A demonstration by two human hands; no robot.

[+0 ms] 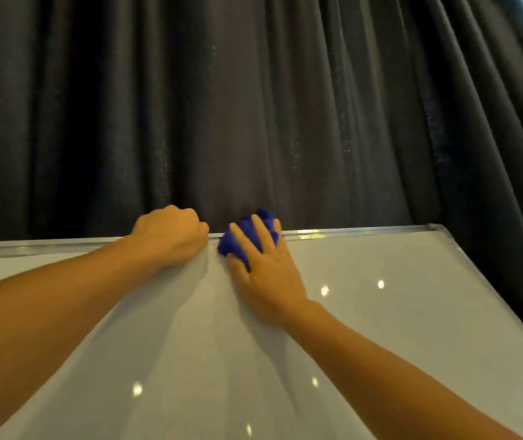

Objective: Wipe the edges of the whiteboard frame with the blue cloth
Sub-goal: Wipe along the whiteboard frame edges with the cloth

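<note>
My right-hand fingers are spread flat over the blue cloth, pressing it down onto the top rail of the whiteboard frame, just right of the picture's center. The cloth is bunched into a deep blue wad; it bulges out above my fingertips and to the left of my right hand. Just beside it, at center left, my left hand is curled into a fist over the same rail, holding no cloth, apparently steadying the board.

I judge that I am midway through wiping the top edge. The next move calls for sliding the cloth along the rail toward the corner at the right of the picture, keeping pressure on the metal strip.

The rail is a thin silvery band running across the middle of the picture. Below it the whiteboard surface is pale grey with small bright light reflections. A dark pleated curtain fills the upper half.
</note>
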